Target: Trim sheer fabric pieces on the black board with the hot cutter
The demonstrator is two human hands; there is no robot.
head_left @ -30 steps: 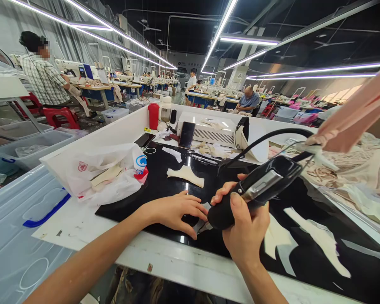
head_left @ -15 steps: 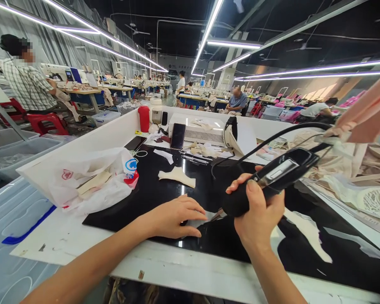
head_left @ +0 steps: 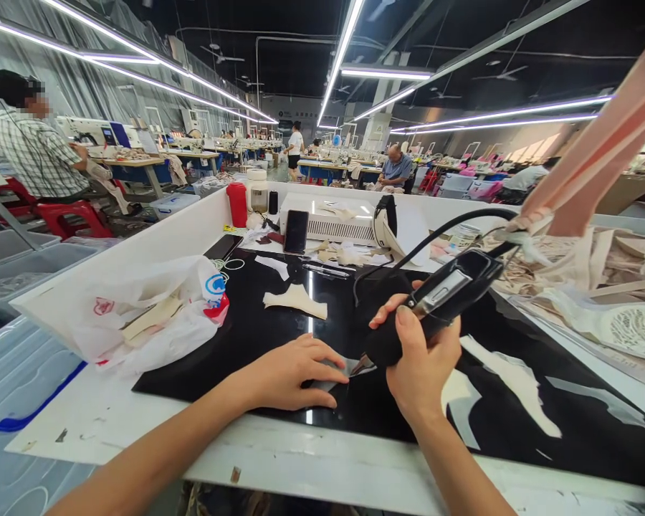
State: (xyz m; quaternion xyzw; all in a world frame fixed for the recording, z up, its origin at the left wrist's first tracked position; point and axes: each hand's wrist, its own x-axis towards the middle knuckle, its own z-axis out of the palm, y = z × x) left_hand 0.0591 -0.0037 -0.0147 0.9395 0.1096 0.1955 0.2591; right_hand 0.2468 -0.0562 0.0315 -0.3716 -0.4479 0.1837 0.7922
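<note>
My right hand [head_left: 420, 362] is closed around a black corded hand tool [head_left: 435, 301], its tip pointing down at a small pale fabric piece [head_left: 337, 368] on the glossy black work surface [head_left: 258, 330]. My left hand [head_left: 293, 374] rests on that piece with fingers pressed down, holding it flat just left of the tool's tip. The tool's black cable [head_left: 451, 229] arcs up and back to the right. Another cream fabric piece [head_left: 295, 300] lies farther back on the black surface.
A white plastic bag [head_left: 150, 304] with fabric lies at the left. A white machine [head_left: 333, 222], a phone [head_left: 295, 231] and a red bottle [head_left: 239, 204] stand at the back. Piles of beige fabric [head_left: 596, 279] fill the right. Cut pieces [head_left: 510, 380] lie front right. People work at other tables behind.
Both hands stay at the small piece; the tool's tip has come lower and closer to my left fingers. The view has shifted slightly.
</note>
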